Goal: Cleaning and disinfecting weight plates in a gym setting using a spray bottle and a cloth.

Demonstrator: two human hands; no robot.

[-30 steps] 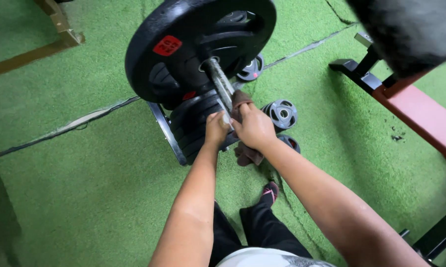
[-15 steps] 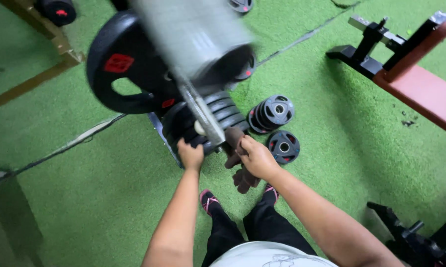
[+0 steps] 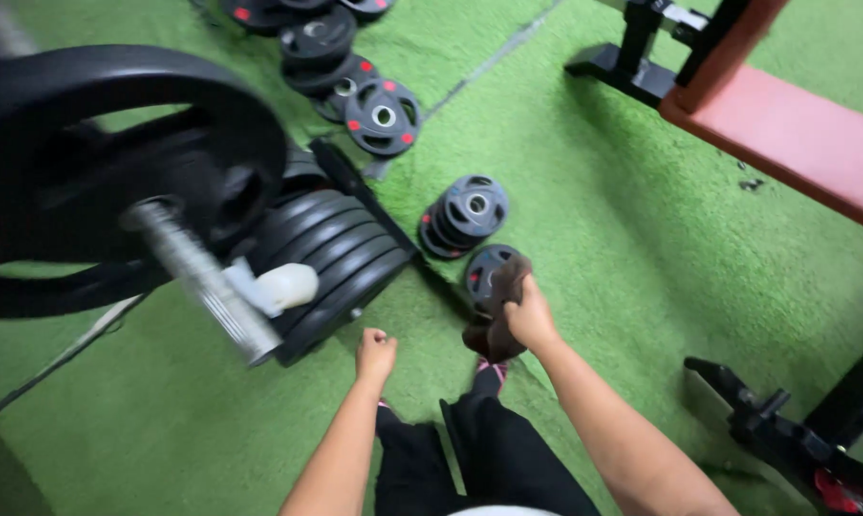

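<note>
looking down from a head camera at a person's two bare arms over green gym turf. the right hand (image 3: 530, 317) grips a dark brown cloth (image 3: 496, 315), fingers curled tight around its top so the rest hangs in a bunched fold below the fist, just above a red-trimmed shoe (image 3: 490, 375). the left hand (image 3: 375, 352) is empty, its fingers pressed together into a loose fist.

the barbell sleeve (image 3: 200, 279), a ridged silver tube, is blurred; it lies up and to the left of both hands. its long axis runs from the near open end, close to the left hand, away to the far left, where it passes through a large black weight plate (image 3: 116, 162). a white collar clip (image 3: 277, 289) sits on the sleeve near its open end. the left hand is the nearer one to the sleeve tip, though apart from it; the cloth hand is well to the right.

behind the sleeve, a row of black plates (image 3: 331, 258) stands on edge in a floor rack. small black plates (image 3: 470, 212) lie stacked on the turf just beyond the cloth. a red padded bench (image 3: 795, 143) crosses the far right.
</note>
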